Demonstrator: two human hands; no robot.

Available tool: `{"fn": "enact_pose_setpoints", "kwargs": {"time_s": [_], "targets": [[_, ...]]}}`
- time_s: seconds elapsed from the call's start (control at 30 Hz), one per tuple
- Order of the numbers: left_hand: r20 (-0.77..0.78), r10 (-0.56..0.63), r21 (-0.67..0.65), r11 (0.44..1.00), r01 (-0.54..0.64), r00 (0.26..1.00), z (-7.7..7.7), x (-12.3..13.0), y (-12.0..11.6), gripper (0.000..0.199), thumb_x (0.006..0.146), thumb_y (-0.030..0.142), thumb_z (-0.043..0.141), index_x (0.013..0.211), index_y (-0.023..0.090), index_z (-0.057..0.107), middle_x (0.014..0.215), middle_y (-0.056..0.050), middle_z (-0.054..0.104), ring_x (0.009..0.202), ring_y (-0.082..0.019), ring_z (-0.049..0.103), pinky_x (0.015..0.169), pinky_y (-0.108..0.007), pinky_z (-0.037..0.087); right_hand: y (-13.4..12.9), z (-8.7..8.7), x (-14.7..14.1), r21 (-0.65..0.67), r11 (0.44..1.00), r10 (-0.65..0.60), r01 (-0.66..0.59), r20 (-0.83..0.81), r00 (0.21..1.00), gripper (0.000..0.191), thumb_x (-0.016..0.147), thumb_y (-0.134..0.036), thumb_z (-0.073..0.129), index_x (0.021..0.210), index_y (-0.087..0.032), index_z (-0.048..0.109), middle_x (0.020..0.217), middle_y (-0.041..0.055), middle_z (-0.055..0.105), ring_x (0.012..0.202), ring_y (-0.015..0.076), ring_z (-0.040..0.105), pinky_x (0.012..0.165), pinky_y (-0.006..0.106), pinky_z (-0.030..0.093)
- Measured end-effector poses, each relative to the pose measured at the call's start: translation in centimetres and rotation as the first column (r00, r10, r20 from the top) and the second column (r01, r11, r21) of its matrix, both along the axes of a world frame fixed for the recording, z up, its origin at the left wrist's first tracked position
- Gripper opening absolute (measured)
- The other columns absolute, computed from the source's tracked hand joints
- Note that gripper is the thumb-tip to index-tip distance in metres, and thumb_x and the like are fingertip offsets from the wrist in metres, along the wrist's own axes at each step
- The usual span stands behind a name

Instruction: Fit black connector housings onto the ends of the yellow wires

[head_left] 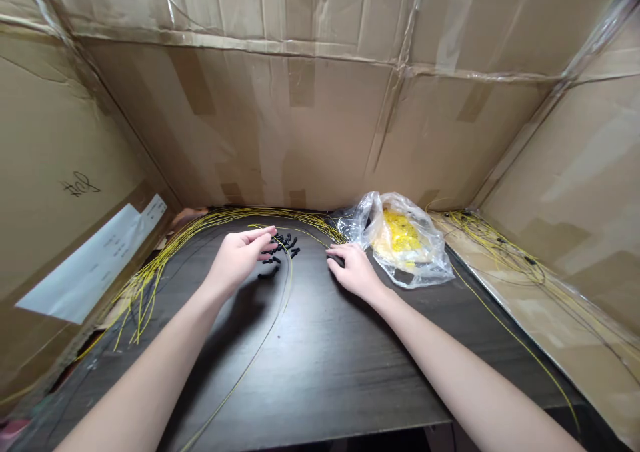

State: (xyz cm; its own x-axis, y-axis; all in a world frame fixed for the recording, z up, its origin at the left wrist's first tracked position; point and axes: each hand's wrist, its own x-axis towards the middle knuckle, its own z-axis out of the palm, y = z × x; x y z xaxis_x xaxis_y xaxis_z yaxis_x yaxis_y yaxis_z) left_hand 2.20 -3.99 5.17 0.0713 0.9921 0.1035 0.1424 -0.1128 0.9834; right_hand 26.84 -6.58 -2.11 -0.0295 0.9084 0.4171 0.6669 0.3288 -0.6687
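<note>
My left hand (240, 255) is raised over the table, thumb and fingertips pinched on a thin yellow wire (257, 353). That wire bends past the fingers and runs down to the table's front edge. Beneath and just beyond these fingers lies a small pile of short black pieces (285, 244), partly hidden by the hand. My right hand (353, 270) rests on the table with thumb and fingers apart, its fingertips by the right end of a bundle of yellow wires (240, 213). Whether those fingertips touch a wire I cannot tell.
A clear plastic bag (435, 259) with small yellow pieces (400, 231) stands beyond my right hand. More yellow wires (493, 245) lie on cardboard at the right. Cardboard walls (330, 125) enclose the dark table (325, 379) at the back and sides. A white paper label (95, 259) is on the left wall.
</note>
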Motion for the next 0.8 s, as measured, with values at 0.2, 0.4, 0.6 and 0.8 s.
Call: {"fn": "enact_pose_setpoints", "kwargs": {"time_s": [0.2,0.4,0.6,0.8], "targets": [[0.047,-0.063,0.017,0.998,0.062,0.997,0.5,0.8,-1.2,0.037,0.080,0.045,0.070,0.106,0.019,0.075,0.119,-0.013,0.069,0.109,-0.028,0.065,0.085,-0.036,0.055,-2.1,2.2,-1.4,0.217,0.974,0.059,-0.063,0.025,0.998,0.029,0.087,-0.023,0.057,0.112,-0.023,0.071,0.132,0.0083,0.061,0.127,0.0262,0.047,0.109,0.048,0.034],[0.075,-0.196,-0.036,0.979,0.199,0.978,0.1,1.8,-2.0,0.038,0.081,0.049,0.068,0.104,0.020,0.076,0.122,-0.012,0.067,0.119,-0.030,0.059,0.095,-0.039,0.051,-3.6,3.5,-2.7,0.105,0.934,0.351,-0.342,-0.087,0.932,0.030,0.086,-0.026,0.063,0.115,-0.028,0.069,0.132,0.0054,0.060,0.124,0.0224,0.052,0.107,0.042,0.038],[-0.123,-0.254,0.023,0.966,0.259,0.959,-0.3,2.4,-2.7,0.030,0.079,0.044,0.071,0.099,0.023,0.078,0.117,-0.008,0.070,0.118,-0.029,0.060,0.106,-0.041,0.043,-3.5,3.4,-3.0,0.058,0.904,0.425,-0.424,-0.245,0.871,0.025,0.091,-0.027,0.056,0.110,-0.024,0.072,0.111,0.0044,0.071,0.107,0.0195,0.063,0.097,0.036,0.045],[0.006,-0.043,0.017,0.999,0.043,0.999,-0.5,2.3,-2.3,0.031,0.070,0.035,0.080,0.094,0.015,0.078,0.097,-0.013,0.075,0.092,-0.029,0.071,0.093,-0.044,0.053,-3.5,3.5,-2.9,-0.076,0.867,0.408,-0.493,-0.461,0.788,0.031,0.091,-0.041,0.055,0.100,-0.021,0.076,0.102,0.0055,0.074,0.099,0.0205,0.067,0.090,0.034,0.049]]}}
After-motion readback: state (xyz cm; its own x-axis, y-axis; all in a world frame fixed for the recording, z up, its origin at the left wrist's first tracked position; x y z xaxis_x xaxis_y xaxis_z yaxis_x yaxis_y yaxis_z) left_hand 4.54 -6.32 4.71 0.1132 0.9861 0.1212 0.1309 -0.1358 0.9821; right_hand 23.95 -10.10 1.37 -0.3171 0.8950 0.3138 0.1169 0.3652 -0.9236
